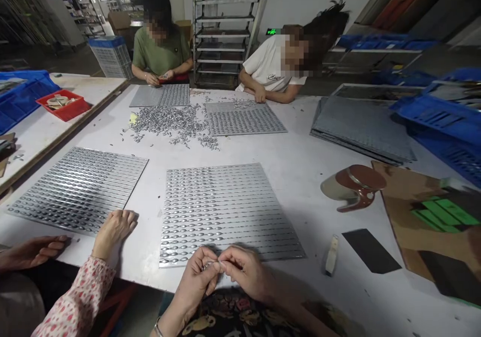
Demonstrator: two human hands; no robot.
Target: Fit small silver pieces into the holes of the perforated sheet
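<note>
Left hand (199, 278) holds small grey pieces (206, 265) by the near edge of a part-filled board (259, 212); right hand (247, 273) meets its fingertips, grip unclear; seemingly readying one piece; next calls for a fine, steady pinch.

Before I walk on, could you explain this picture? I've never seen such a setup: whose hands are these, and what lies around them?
There's no machine here. This picture comes from a camera worn on a person's head, looking forward and down. The left hand and right hand at bottom centre are that person's own, bare, fingertips close together. Something small and silvery shows in the left one, too small to tell. On the white table, beyond them, lies a plate with rows of silvery pieces on its left part. Farther off is a loose pile of similar pieces; to the right is a mug. The patterned sleeve at left is another person's; someone in green and someone in white are across the table.
</note>
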